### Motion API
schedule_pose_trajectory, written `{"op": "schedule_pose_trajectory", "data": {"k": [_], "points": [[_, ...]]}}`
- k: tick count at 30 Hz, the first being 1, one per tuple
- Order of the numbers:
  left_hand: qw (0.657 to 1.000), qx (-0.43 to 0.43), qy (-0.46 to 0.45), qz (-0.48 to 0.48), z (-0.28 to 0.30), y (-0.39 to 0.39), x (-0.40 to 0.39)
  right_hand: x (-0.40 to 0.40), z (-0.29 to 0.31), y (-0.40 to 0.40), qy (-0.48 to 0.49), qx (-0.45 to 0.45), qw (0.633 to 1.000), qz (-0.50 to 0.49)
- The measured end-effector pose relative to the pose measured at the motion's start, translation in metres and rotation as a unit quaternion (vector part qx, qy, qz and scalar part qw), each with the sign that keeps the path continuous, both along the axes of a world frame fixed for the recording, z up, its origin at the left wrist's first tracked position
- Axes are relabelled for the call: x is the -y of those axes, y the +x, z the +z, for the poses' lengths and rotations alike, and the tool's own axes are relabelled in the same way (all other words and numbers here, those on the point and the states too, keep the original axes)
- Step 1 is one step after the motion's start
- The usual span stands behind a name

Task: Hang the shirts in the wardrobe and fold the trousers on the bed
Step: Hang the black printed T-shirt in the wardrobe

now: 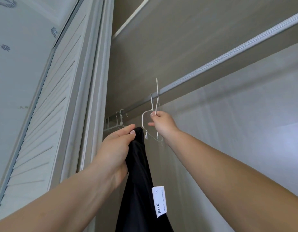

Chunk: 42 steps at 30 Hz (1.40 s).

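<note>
- Up at the wardrobe rail (pixel 211 63), your right hand (pixel 161 124) pinches the necks of white wire hangers (pixel 150 126) between thumb and fingertips; the rest of the hand is loosely curled. There look to be two hangers in that pinch, with their hooks near the rail, though I cannot tell whether either hook is seated on it.
- Your left hand (pixel 116 148) is closed round a bunched edge of the black shirt (pixel 140 190), which hangs straight down between your forearms, just beside the hangers. A white size label (pixel 158 200) shows on it, so the inside of the neck probably faces you.
- Separate the hangers first. If both come away together, the spare will likely tangle or drop, so leave one on the rail and keep hold of the other's neck only.
- Bring that hanger down towards the shirt rather than lifting the cloth to the rail; working lower gives you more control.
- Use the label as your guide to the neck opening, and feed one hanger arm through to a shoulder, then the other.
- Keep your left grip on the fabric until both shoulders sit on the wire; this cloth looks smooth and may slide off thin wire.
- More empty hangers (pixel 119 119) crowd the rail to the left by the louvred door (pixel 49 101), so pick a free stretch of rail to the right of them.
</note>
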<state>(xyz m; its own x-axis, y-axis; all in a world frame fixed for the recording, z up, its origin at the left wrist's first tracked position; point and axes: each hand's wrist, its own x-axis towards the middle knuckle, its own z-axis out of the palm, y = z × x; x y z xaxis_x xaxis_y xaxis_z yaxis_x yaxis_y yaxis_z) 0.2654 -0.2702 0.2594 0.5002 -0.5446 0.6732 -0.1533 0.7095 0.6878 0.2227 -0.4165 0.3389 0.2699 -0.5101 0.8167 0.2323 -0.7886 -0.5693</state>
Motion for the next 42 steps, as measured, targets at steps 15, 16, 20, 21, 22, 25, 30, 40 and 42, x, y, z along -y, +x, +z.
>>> {"op": "schedule_pose_trajectory", "data": {"k": [15, 16, 20, 21, 22, 25, 30, 40, 42], "points": [[0.997, 0.004, 0.033, -0.068, -0.028, -0.014, 0.005, -0.021, -0.086, -0.083, -0.012, -0.003, 0.999, -0.038], [0.996, 0.005, 0.041, -0.075, -0.033, -0.016, 0.004, -0.023, -0.095, -0.093, -0.013, -0.010, 0.999, -0.049], [0.993, 0.019, 0.067, -0.096, -0.046, -0.025, 0.004, -0.028, -0.128, -0.136, -0.004, -0.005, 0.994, -0.109], [0.992, 0.024, 0.076, -0.100, -0.050, -0.027, 0.006, -0.030, -0.137, -0.148, 0.005, 0.003, 0.991, -0.130], [0.991, 0.030, 0.084, -0.104, -0.054, -0.029, 0.007, -0.031, -0.145, -0.160, 0.020, 0.013, 0.988, -0.151], [0.985, 0.054, 0.109, -0.119, -0.067, -0.035, 0.013, -0.040, -0.171, -0.193, 0.095, 0.037, 0.978, -0.185], [0.972, 0.151, 0.155, -0.093, -0.087, -0.044, 0.025, -0.065, -0.200, -0.245, 0.144, 0.002, 0.957, -0.253], [0.628, 0.697, 0.209, 0.276, -0.131, -0.054, 0.041, -0.112, -0.224, -0.312, 0.208, -0.102, 0.941, -0.247], [0.604, 0.700, 0.248, 0.288, -0.134, -0.055, 0.045, -0.114, -0.229, -0.321, 0.205, -0.098, 0.939, -0.260]]}}
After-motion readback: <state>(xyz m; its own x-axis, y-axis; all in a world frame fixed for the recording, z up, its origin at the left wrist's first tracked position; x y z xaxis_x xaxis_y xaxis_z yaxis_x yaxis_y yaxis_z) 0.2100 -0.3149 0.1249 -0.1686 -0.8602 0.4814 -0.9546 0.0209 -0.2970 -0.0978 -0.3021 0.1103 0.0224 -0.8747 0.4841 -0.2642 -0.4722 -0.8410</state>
